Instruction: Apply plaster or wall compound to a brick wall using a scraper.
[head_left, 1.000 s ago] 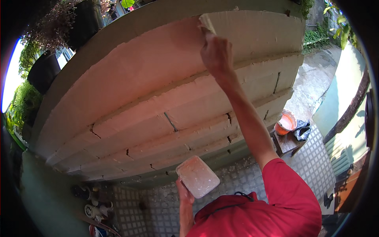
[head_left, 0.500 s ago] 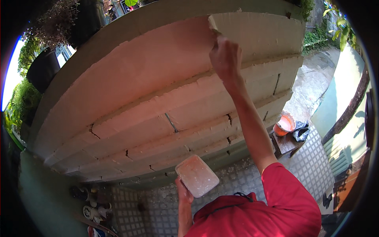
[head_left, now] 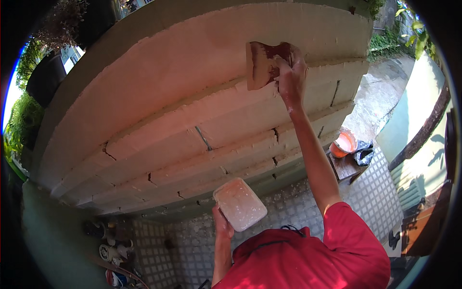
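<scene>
A wide putty scraper (head_left: 262, 72) with a dark, smeared blade is in my right hand (head_left: 292, 79), fingers closed round its upper right side. It lies in front of the upper part of the wall (head_left: 192, 53), a smooth band of pale plaster; whether the blade touches the wall I cannot tell. Lower down, my left hand (head_left: 223, 221) grips the left edge of a pale, square tub with rounded corners (head_left: 240, 204). White specks and smears cover the tub.
Below the smooth band, the wall has stepped rows of blocks with cracks (head_left: 204, 138). Potted plants (head_left: 46, 77) stand at the upper left. An orange bucket (head_left: 342, 144) and a black plastic bag (head_left: 364, 153) sit on a small wooden stool (head_left: 346, 167) at right. Assorted items (head_left: 111, 253) lie lower left.
My right hand has come down from the wall's top edge, and the scraper has turned from nearly edge-on to show its broad face. My left hand still holds the tub, almost unmoved.
</scene>
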